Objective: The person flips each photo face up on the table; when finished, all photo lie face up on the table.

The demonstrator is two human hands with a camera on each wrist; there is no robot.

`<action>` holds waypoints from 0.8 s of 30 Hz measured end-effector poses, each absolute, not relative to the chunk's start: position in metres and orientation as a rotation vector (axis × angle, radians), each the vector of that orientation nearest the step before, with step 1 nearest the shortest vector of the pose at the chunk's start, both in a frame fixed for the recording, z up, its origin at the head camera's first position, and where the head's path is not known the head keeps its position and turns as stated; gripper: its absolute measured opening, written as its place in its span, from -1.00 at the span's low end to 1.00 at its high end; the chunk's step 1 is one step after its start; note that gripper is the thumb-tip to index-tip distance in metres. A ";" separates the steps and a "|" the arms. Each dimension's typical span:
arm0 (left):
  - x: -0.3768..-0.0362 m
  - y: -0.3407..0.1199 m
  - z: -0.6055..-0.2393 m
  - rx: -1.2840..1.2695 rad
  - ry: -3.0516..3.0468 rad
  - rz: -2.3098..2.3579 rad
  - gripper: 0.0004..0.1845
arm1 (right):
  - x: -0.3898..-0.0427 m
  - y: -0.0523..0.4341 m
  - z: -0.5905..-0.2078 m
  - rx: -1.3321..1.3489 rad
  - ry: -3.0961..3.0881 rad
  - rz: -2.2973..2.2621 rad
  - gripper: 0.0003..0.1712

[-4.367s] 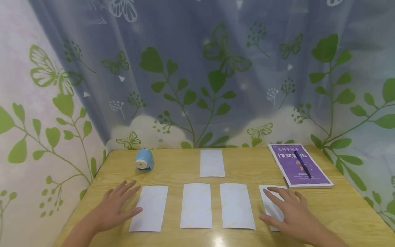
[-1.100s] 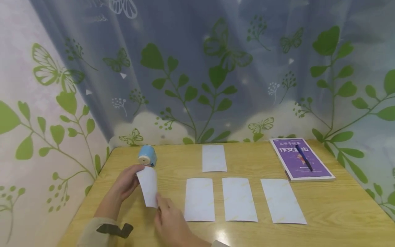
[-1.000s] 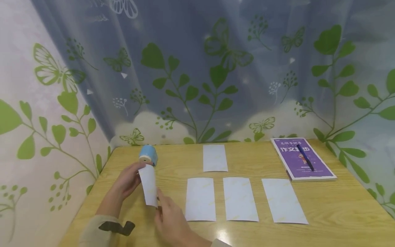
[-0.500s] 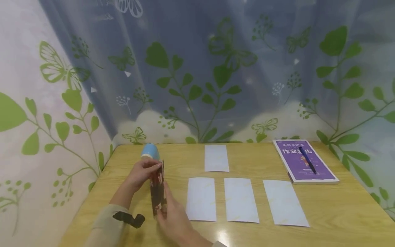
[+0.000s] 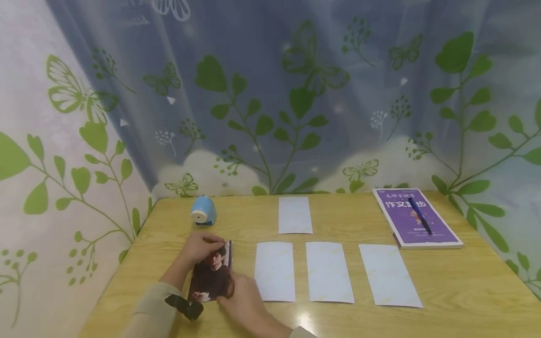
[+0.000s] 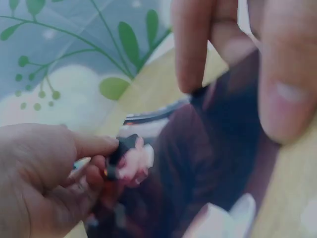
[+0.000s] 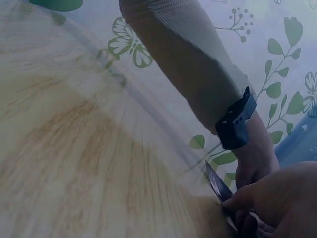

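Wooden worktop (image 5: 465, 291) is carrying a purple book (image 5: 416, 218) and four white cards (image 5: 329, 272); at its left front a dark portrait card (image 5: 210, 274) is being pinched at the top by the left hand (image 5: 203, 246), at the bottom by the right hand (image 5: 243, 303)

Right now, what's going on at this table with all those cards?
A person holds a photo card picture side up, at the left end of the near row. The left hand pinches its top edge and the right hand its bottom edge. Four other cards lie blank side up: three beside it and one farther back. A book with a pen on it and a blue sharpener sit behind.
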State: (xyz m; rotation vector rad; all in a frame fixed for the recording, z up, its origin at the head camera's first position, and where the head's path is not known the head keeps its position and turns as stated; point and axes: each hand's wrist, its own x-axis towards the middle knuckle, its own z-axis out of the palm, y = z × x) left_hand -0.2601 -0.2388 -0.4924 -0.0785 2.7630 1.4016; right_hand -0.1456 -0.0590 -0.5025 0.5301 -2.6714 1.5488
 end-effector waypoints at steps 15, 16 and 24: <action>-0.247 -0.232 -0.496 0.009 2.907 1.372 -0.77 | -0.145 -0.059 -0.503 0.519 -2.695 1.492 -0.85; -0.247 -0.231 -0.495 0.001 2.917 1.358 -0.76 | -0.145 -0.058 -0.503 0.518 -2.695 1.498 -0.83; -0.250 -0.219 -0.480 0.016 2.849 1.411 -0.71 | -0.146 -0.052 -0.499 0.568 -2.669 1.467 -0.76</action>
